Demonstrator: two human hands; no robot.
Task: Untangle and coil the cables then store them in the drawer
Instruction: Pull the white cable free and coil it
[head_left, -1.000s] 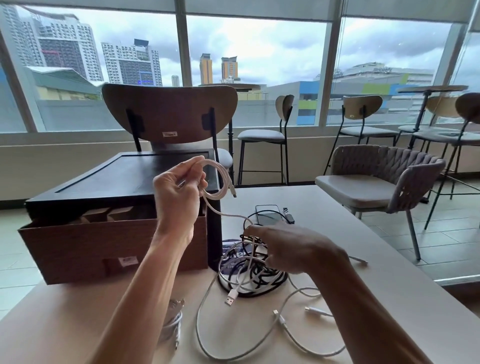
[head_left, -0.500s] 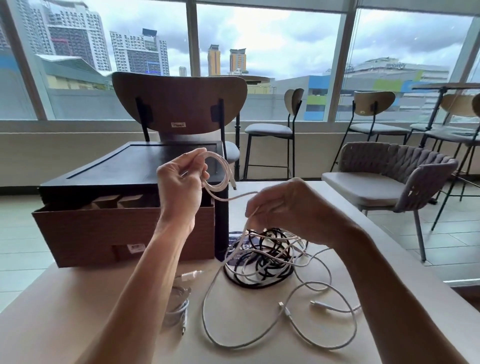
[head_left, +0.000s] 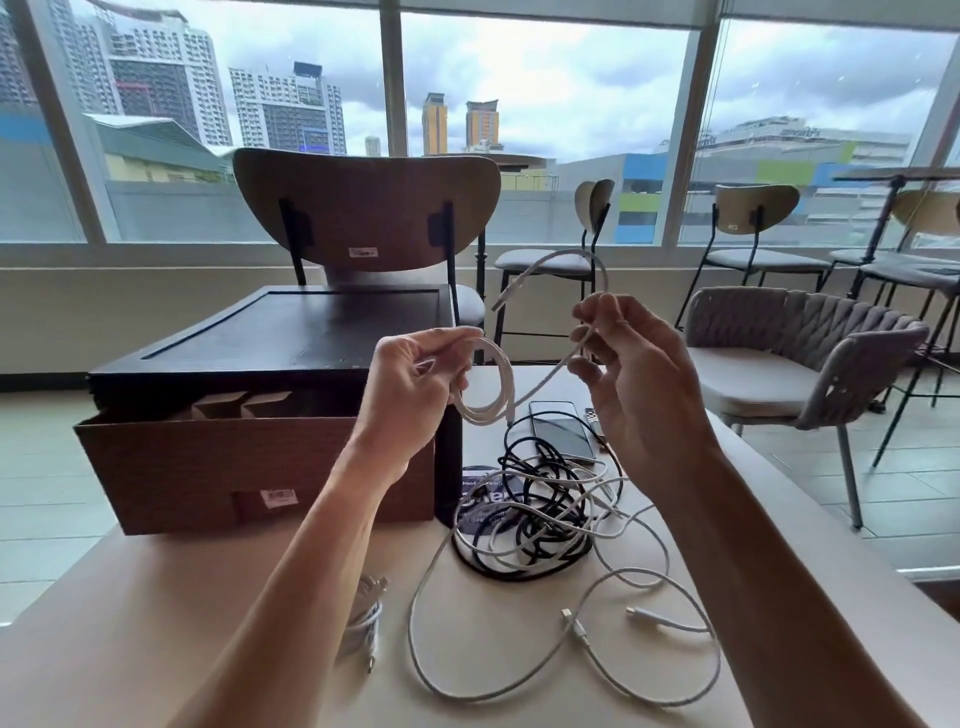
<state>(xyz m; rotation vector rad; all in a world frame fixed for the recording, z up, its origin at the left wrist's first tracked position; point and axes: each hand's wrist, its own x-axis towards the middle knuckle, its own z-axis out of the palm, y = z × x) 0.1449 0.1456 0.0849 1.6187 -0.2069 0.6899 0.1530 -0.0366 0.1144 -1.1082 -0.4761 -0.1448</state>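
Note:
My left hand (head_left: 410, 379) pinches a small coil of white cable (head_left: 493, 384) held above the table. My right hand (head_left: 628, 364) grips the same cable's free end, which arcs up over my fingers to a plug. Below them a tangle of black and white cables (head_left: 535, 514) lies on the table, with loose white loops (head_left: 649, 623) trailing toward me. Under my left forearm a coiled white cable (head_left: 363, 618) rests on the table. The brown wooden drawer (head_left: 208, 467) stands pulled open from a dark box (head_left: 291, 338) at the left.
A phone (head_left: 561, 431) lies beyond the tangle, with a printed card (head_left: 472, 499) partly beneath it. A wooden chair (head_left: 363, 208) stands behind the box and a grey woven armchair (head_left: 810, 358) is to the right. The table (head_left: 156, 623) edge runs along the right.
My right hand has risen from the tangle and taken the white cable's free end up beside the coil. The view has shifted closer and slightly left.

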